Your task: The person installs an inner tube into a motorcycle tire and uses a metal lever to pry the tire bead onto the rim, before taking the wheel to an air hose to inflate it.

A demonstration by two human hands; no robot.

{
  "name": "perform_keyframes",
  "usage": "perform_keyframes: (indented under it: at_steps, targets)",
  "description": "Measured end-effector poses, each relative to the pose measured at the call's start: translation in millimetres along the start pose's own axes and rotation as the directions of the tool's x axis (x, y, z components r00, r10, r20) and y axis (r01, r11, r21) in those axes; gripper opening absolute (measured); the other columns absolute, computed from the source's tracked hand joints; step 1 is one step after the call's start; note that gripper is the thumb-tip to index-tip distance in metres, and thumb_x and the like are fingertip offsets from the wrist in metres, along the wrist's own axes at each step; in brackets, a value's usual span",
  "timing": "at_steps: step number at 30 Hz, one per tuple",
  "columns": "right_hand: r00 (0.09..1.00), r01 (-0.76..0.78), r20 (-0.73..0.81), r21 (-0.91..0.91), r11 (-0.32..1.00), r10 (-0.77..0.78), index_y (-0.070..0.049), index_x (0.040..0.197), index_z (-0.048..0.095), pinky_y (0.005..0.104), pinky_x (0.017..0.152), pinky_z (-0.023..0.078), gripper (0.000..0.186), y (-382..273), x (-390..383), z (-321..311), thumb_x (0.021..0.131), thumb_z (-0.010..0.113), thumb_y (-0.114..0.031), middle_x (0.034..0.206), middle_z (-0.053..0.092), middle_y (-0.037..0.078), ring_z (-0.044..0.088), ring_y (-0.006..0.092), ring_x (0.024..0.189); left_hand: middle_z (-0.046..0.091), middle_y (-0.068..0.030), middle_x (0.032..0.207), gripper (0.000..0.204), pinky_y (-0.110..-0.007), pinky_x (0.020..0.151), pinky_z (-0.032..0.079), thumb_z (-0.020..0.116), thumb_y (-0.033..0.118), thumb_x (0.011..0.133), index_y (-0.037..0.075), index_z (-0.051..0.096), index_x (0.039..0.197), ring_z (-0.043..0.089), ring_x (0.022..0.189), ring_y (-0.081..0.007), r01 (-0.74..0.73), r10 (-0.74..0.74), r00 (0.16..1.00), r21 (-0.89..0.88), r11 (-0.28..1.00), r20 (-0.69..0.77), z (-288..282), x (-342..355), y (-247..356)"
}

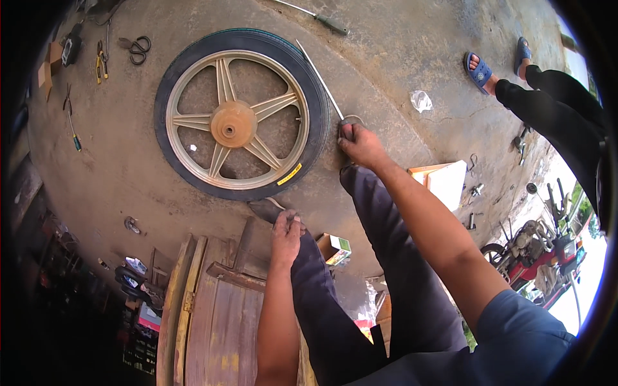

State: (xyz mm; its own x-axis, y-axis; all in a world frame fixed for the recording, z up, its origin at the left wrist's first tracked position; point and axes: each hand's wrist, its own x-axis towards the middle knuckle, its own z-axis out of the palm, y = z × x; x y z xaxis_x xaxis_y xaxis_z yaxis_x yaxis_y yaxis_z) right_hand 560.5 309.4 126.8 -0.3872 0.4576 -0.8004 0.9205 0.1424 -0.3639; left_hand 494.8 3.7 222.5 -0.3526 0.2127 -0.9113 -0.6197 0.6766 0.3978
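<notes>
A spoked motorcycle wheel (233, 123) with a black tyre (168, 164) and a rusty brown hub lies flat on the floor before me. My right hand (362, 145) is closed around the lower end of a long thin metal rod (319, 78). The rod slants up and left along the tyre's right side, its gripped end hidden in my fingers. My left hand (287, 235) rests by my left knee with its fingers curled in, and nothing shows in it. My dark shoe (265, 209) is just below the tyre.
A green-handled screwdriver (331, 24) lies beyond the wheel. Pliers (102, 62), black scissors (139, 49) and another screwdriver (76, 141) lie left. At right are a plastic bag (421, 101), an open box (444, 183), a person's sandalled foot (477, 71) and a red motorcycle (547, 257). A wooden bench (219, 315) stands near me.
</notes>
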Motion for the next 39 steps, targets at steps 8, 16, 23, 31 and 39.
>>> perform_keyframes:
  at_steps: [8, 16, 23, 31, 39]
  targets:
    - [0.944, -0.275, -0.055, 0.414, 0.868, 0.325, -0.002, 0.105, 0.059, 0.0348, 0.054, 0.053, 0.041, 108, -3, -44, 0.097, 0.069, -0.041, 0.072, 0.063, 0.009, 0.064, 0.0166, 0.057, 0.070, -0.0233, 0.101, 0.037, -0.047, 0.084, 0.054, 0.070, 0.027, 0.096, -0.002, 0.063, 0.117, 0.068, 0.091, -0.0389, -0.194, 0.294, 0.956, 0.705, 0.682, -0.021, -32, 137, 29]
    - [0.930, -0.330, 0.075, 0.603, 0.726, 0.360, 0.000, 0.107, 0.058, 0.0305, 0.055, 0.050, 0.033, 103, -29, 5, 0.101, 0.068, -0.031, 0.071, 0.057, 0.003, 0.058, 0.0133, 0.059, 0.055, -0.0336, 0.137, 0.094, -0.047, 0.112, 0.043, 0.083, 0.054, 0.079, -0.011, 0.048, 0.137, 0.052, 0.132, -0.0455, -0.037, 0.159, 0.981, 0.690, 0.723, -0.115, 86, 243, 65]
    - [0.922, -0.372, 0.168, 0.642, 0.670, 0.350, 0.001, 0.108, 0.059, 0.0295, 0.058, 0.048, 0.038, 107, -64, -17, 0.101, 0.067, -0.036, 0.074, 0.057, 0.002, 0.056, 0.0117, 0.063, 0.062, -0.0292, 0.127, 0.073, -0.046, 0.106, 0.044, 0.087, 0.045, 0.079, -0.008, 0.061, 0.121, 0.057, 0.124, -0.0438, -0.253, 0.194, 0.967, 0.498, 0.830, 0.167, 52, 184, 80]
    - [0.963, -0.252, 0.026, 0.447, 0.858, 0.269, -0.002, 0.121, 0.061, 0.0419, 0.068, 0.054, 0.043, 99, -75, -2, 0.102, 0.062, -0.041, 0.081, 0.070, 0.018, 0.070, 0.0279, 0.072, 0.064, -0.0140, 0.120, 0.083, -0.039, 0.101, 0.049, 0.097, 0.031, 0.067, -0.004, 0.054, 0.129, 0.062, 0.111, -0.0262, -0.479, 0.460, 0.867, 0.572, 0.666, 0.190, -24, 18, 191]
    - [0.975, -0.172, -0.152, -0.060, 0.983, 0.161, -0.007, 0.109, 0.053, 0.0581, 0.077, 0.049, 0.035, 213, -48, 44, 0.103, 0.056, -0.041, 0.092, 0.069, 0.029, 0.065, 0.0520, 0.090, 0.066, -0.0121, 0.119, 0.082, -0.036, 0.099, 0.050, 0.096, 0.025, 0.071, -0.004, 0.051, 0.133, 0.063, 0.108, -0.0208, -0.462, 0.443, 0.881, 0.505, 0.729, 0.165, -41, -3, 205]
